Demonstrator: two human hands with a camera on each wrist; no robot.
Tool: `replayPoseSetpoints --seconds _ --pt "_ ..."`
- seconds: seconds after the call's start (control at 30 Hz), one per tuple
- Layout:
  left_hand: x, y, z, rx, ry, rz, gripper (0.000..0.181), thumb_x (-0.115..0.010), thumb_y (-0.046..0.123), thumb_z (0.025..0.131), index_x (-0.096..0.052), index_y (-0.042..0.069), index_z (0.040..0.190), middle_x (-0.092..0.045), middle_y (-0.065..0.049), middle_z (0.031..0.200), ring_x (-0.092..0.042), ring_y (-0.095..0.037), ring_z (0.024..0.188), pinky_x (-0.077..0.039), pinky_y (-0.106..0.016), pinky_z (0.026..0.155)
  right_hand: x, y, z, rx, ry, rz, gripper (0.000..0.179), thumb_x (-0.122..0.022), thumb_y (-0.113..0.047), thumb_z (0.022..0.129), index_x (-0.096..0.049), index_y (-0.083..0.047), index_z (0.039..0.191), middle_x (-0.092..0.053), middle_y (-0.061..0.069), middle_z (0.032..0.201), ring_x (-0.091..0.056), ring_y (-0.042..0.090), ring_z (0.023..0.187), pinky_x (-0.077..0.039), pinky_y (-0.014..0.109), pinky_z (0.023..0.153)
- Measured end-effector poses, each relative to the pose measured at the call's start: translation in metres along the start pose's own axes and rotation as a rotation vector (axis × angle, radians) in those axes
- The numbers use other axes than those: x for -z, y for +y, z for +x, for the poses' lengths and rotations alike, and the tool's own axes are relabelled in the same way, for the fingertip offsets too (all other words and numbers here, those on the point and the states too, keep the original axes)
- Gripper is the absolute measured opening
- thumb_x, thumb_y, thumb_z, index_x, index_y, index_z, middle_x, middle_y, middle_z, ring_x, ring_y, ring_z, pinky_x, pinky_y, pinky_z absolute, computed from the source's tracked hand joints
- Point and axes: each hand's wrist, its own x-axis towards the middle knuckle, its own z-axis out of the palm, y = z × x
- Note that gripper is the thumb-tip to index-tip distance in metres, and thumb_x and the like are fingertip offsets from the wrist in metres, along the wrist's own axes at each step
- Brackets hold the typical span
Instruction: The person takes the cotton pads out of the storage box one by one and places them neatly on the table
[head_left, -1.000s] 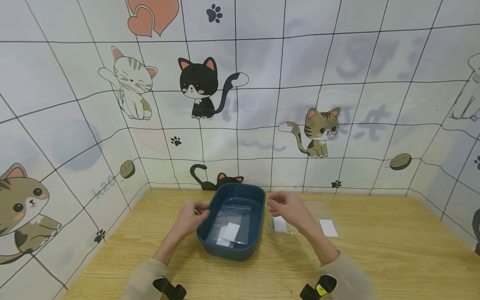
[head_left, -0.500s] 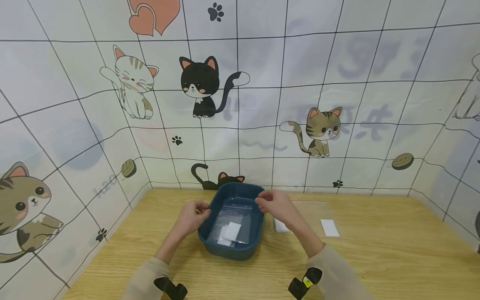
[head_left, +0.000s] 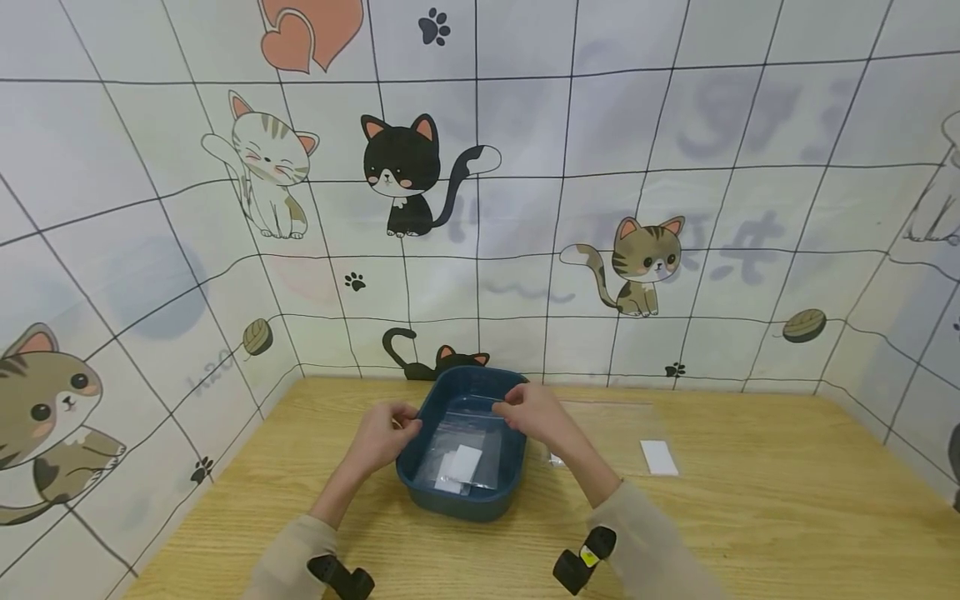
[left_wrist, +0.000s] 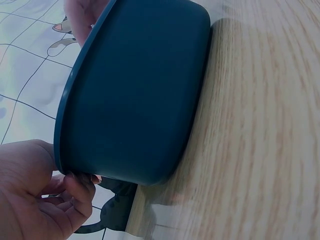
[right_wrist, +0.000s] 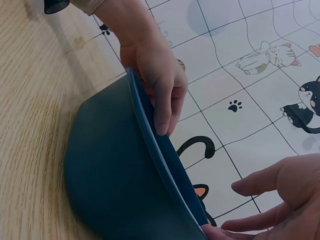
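Observation:
A dark blue plastic tub point(head_left: 459, 505) stands on the wooden table. Inside it lie clear zip bags point(head_left: 487, 458), with small white cards point(head_left: 463, 463) in or among them. My left hand point(head_left: 382, 435) pinches the tub's left rim, its fingers curled at the edge in the left wrist view. Over the tub's right rim hangs my right hand point(head_left: 536, 414). In the right wrist view its fingers point(right_wrist: 255, 182) are spread apart near the rim and hold nothing. To the tub's right a flat clear bag point(head_left: 611, 425) lies partly behind my right wrist.
A white card point(head_left: 658, 457) lies at the right end of the clear bag on the table. The wooden tabletop point(head_left: 780, 508) extends to the right. Behind the tub rises a wall sheet point(head_left: 517, 217) printed with cats and grid lines.
My right hand has moved left, from above the clear bag on the table to over the tub's right rim. The left hand and the tub have stayed in place.

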Motion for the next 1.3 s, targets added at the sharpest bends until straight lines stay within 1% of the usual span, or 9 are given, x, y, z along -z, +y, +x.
replayPoseSetpoints --seconds 0.17,0.27,0.33,0.4,0.47,0.53,0.6,0.9,1.3 --pt "0.000 0.000 0.000 0.002 0.002 0.005 0.008 -0.069 0.003 0.088 -0.074 -0.001 0.094 -0.062 -0.001 0.077 -0.057 -0.015 0.070 -0.049 -0.030 0.064 -0.005 -0.001 0.002 0.004 0.010 -0.080 0.040 -0.068 -0.022 0.094 -0.065 0.011 0.117 -0.067 0.018 0.113 -0.065 0.025 0.093 -0.054 0.043 0.083" --pt "0.001 0.000 -0.001 -0.002 0.003 0.001 0.008 -0.069 0.003 0.088 -0.074 -0.002 0.094 -0.062 -0.002 0.077 -0.057 -0.015 0.070 -0.049 -0.030 0.064 -0.008 -0.004 0.005 0.004 -0.002 -0.110 0.028 -0.069 -0.021 0.093 -0.064 0.003 0.081 -0.061 0.006 0.079 -0.052 0.015 0.066 -0.047 0.032 0.061" --pt "0.001 0.000 -0.001 0.002 0.001 -0.005 0.008 -0.069 0.003 0.088 -0.074 -0.002 0.094 -0.062 -0.002 0.077 -0.057 -0.016 0.070 -0.049 -0.030 0.064 -0.011 -0.006 0.006 0.000 -0.020 -0.130 0.034 -0.068 -0.022 0.092 -0.053 -0.003 0.069 -0.046 0.001 0.066 -0.038 0.013 0.057 -0.036 0.029 0.054" --pt "0.001 0.000 -0.001 0.004 -0.001 -0.006 0.008 -0.069 0.003 0.089 -0.074 -0.001 0.094 -0.062 -0.002 0.077 -0.057 -0.015 0.070 -0.049 -0.030 0.064 -0.013 -0.008 0.007 -0.011 -0.039 -0.162 0.035 -0.067 -0.024 0.093 -0.049 -0.005 0.069 -0.037 0.001 0.063 -0.035 0.014 0.055 -0.032 0.029 0.053" --pt "0.001 0.001 -0.001 0.004 0.000 -0.004 0.008 -0.069 0.003 0.089 -0.074 -0.001 0.093 -0.062 -0.001 0.077 -0.057 -0.015 0.070 -0.049 -0.030 0.064 -0.016 -0.009 0.007 -0.007 -0.045 -0.208 0.030 -0.067 -0.025 0.093 -0.059 0.002 0.084 -0.050 0.005 0.072 -0.046 0.017 0.063 -0.041 0.031 0.058" --pt "0.001 0.001 -0.002 0.004 0.000 0.002 0.008 -0.069 0.004 0.089 -0.074 -0.001 0.093 -0.062 -0.001 0.076 -0.057 -0.015 0.070 -0.049 -0.030 0.064 -0.018 -0.009 0.006 -0.001 -0.049 -0.246 0.038 -0.067 -0.027 0.093 -0.061 0.009 0.104 -0.056 0.010 0.086 -0.053 0.022 0.075 -0.046 0.035 0.067" --pt "0.001 0.002 -0.002 0.002 0.002 0.005 0.008 -0.069 0.004 0.088 -0.074 -0.001 0.093 -0.062 -0.001 0.076 -0.057 -0.015 0.070 -0.048 -0.030 0.065 -0.020 -0.010 0.005 0.003 -0.055 -0.256 0.042 -0.067 -0.026 0.092 -0.060 0.012 0.109 -0.058 0.013 0.089 -0.055 0.024 0.076 -0.048 0.038 0.070" --pt "0.002 0.001 -0.002 -0.008 0.008 0.005 0.009 -0.069 0.004 0.088 -0.074 -0.001 0.093 -0.062 -0.001 0.076 -0.057 -0.015 0.070 -0.049 -0.031 0.066 -0.031 -0.012 0.007 0.030 -0.074 -0.292 0.024 -0.064 -0.019 0.094 -0.054 -0.003 0.079 -0.046 0.003 0.068 -0.047 0.016 0.060 -0.038 0.029 0.056" --pt "0.001 0.002 -0.001 -0.014 0.009 0.009 0.010 -0.070 0.005 0.088 -0.074 -0.002 0.094 -0.064 -0.001 0.077 -0.058 -0.015 0.070 -0.050 -0.031 0.065 -0.045 -0.007 0.014 0.042 -0.038 -0.308 0.043 -0.061 -0.007 0.090 -0.036 -0.013 0.056 -0.034 -0.003 0.052 -0.035 0.011 0.047 -0.030 0.024 0.048"
